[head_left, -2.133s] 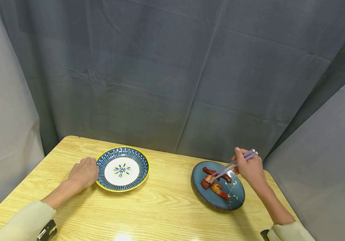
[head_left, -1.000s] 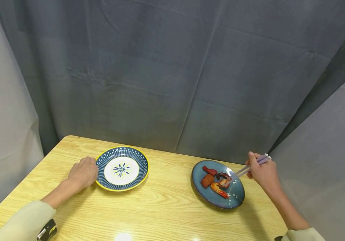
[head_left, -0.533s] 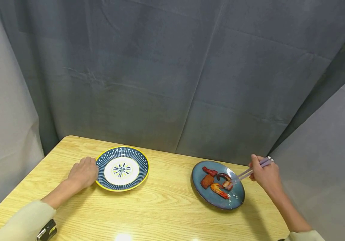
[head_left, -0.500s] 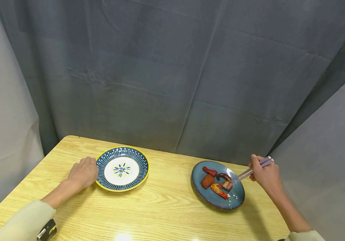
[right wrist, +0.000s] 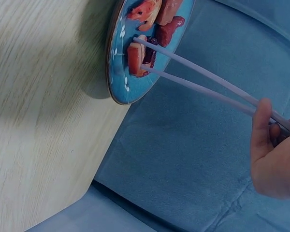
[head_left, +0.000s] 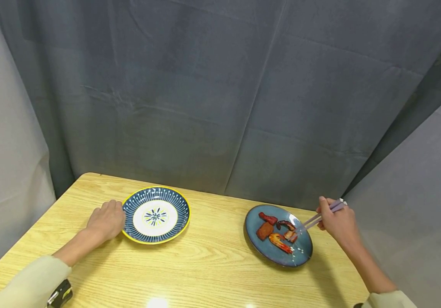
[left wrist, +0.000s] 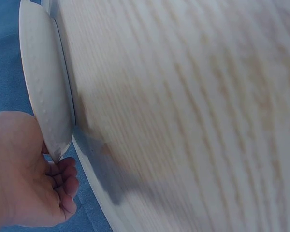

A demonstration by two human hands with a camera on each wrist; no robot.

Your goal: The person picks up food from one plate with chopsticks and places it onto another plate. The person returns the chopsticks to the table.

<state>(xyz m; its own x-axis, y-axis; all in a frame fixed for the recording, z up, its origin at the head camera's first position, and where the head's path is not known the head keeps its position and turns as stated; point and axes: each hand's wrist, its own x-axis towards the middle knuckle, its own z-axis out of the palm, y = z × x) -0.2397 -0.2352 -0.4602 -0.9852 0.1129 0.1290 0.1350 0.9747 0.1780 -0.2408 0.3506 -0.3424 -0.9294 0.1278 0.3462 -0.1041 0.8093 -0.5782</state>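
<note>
My left hand (head_left: pixel 106 220) grips the left rim of a blue-and-white patterned plate (head_left: pixel 133 229) with a yellow edge; in the left wrist view its fingers (left wrist: pixel 67 186) curl at the rim of the plate (left wrist: pixel 46 82). Lilac chopsticks (head_left: pixel 322 217) are held in my right hand (head_left: pixel 339 222). Their tips reach a pale-and-red chunk resembling pork belly (right wrist: pixel 136 60) on a teal plate (head_left: pixel 255 241). Beside it lie a shrimp (head_left: pixel 279 243), a brown square piece (head_left: pixel 264 230), a red piece (head_left: pixel 268 218) and a dark curved piece (head_left: pixel 285 224).
Both plates stand on a light wooden table (head_left: pixel 205 261), the patterned one at left and the teal one at right. A dark grey curtain (head_left: pixel 182 107) hangs behind the table's back edge, with paler cloth (head_left: pixel 8 128) at the left side.
My right hand has moved right with the chopsticks. The pale-and-red chunk has shifted rightward on the teal plate, away from the brown square piece. My left hand stays at its plate.
</note>
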